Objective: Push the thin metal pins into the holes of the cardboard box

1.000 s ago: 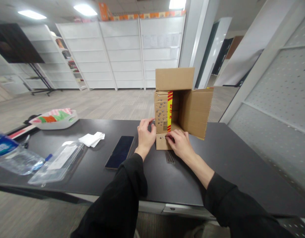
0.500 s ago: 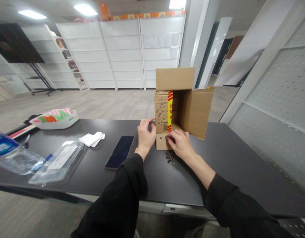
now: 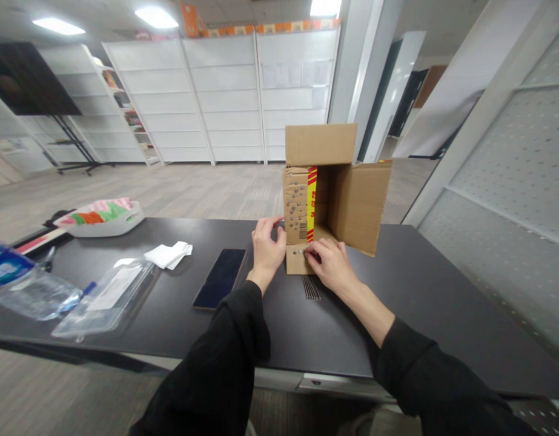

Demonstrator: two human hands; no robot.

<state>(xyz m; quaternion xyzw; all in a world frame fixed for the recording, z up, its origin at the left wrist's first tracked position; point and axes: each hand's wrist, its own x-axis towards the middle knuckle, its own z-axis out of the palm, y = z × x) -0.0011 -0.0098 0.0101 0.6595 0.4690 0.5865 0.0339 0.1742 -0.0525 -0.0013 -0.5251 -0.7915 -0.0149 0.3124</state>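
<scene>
An open cardboard box (image 3: 363, 209) lies on its side on the dark table, with its flaps spread. Small grey round heads dot its left flap (image 3: 291, 212), and a few more sit in the bottom flap (image 3: 294, 265). My left hand (image 3: 267, 245) is at the box's left edge, fingers curled and the tips against the cardboard. Over the bottom flap, my right hand (image 3: 331, 260) has thumb and fingertips closed in a pinch; whatever is between them is too small to make out. Several thin metal rods (image 3: 311, 287) lie side by side just in front of the flap.
Left of my left hand lies a dark phone (image 3: 220, 278). Farther left are folded white tissues (image 3: 168, 255), a clear plastic case (image 3: 109, 297), a water bottle (image 3: 38, 297) and a white basket (image 3: 102, 227) with colourful cloth. A perforated panel (image 3: 510, 200) stands at the right.
</scene>
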